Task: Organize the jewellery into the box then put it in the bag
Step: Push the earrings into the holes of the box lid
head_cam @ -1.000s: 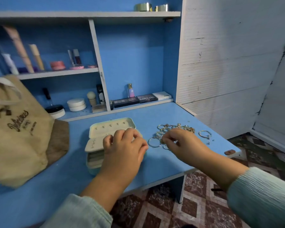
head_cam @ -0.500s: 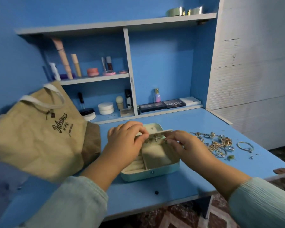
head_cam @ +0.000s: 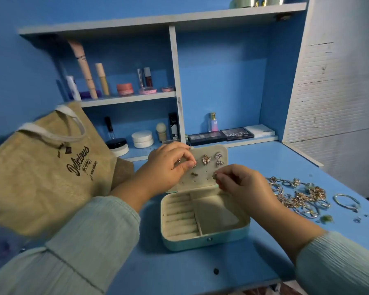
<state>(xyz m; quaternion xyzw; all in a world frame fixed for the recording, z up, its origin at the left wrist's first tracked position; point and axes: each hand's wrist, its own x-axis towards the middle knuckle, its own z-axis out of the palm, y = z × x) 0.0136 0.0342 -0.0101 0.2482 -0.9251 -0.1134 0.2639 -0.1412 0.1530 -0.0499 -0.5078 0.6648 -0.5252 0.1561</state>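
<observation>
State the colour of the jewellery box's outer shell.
Pale mint green on the jewellery box, cream inside; the head view shows it.

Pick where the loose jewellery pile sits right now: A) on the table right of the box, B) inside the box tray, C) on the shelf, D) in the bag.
A: the pile lies on the bare table, to the right of the open box, whose tray compartments look empty; the bag stands on the left.
</observation>
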